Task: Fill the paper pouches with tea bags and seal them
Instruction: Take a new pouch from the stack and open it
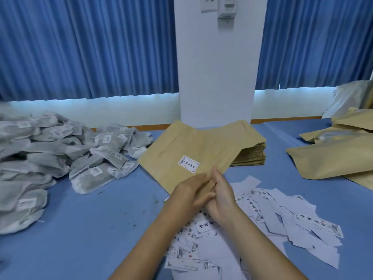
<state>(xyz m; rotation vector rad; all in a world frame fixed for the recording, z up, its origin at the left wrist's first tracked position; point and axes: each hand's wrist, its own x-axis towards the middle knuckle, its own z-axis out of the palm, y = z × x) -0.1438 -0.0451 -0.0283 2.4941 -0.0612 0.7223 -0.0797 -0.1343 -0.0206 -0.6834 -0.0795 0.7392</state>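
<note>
Left hand, right hand together, pinched pouch near corner. Tea bags left of pouch, pouch stack behind it, loose labels under wrists.

A left curtain and a right curtain, both blue and pleated, are hanging across the far wall. A white pillar is standing between them at far centre, carrying a switch plate and, just right of it, a white box near the top. Light is glowing in a thin strip under both hems, above a pale wall. A table under a blue cover is filling the near ground, its wooden edge showing at the far side.
</note>
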